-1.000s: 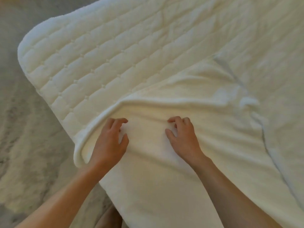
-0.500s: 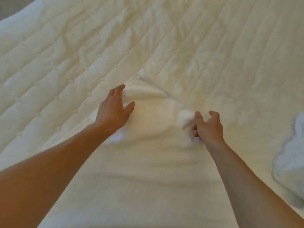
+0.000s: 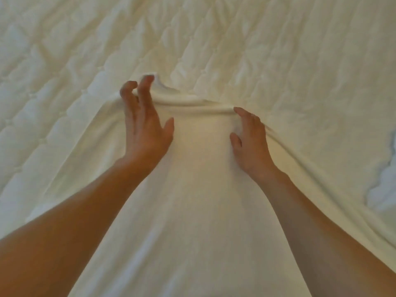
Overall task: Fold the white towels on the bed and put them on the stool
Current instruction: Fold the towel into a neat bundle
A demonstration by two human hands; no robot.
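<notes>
The towel [image 3: 199, 189] running from 6 o'clock to centre reads on my feed as soft matt cloth with a fine, smooth nap. It rolls into a plump ridge along its far edge. The bed [image 3: 85, 50] cover from 9 round to 3 o'clock is matt quilted fabric, puffy between stitched lines and lightly wrinkled. At 3 o'clock lies a second towel [image 3: 383, 183], a fluffier, rumpled cloth.

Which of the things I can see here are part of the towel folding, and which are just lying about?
Part of the job:
- the white towel spread on the bed
- the left hand and right hand, both at its far edge
- the crumpled towel at the right, likely next

Just there:
- the quilted bed cover underneath
</notes>
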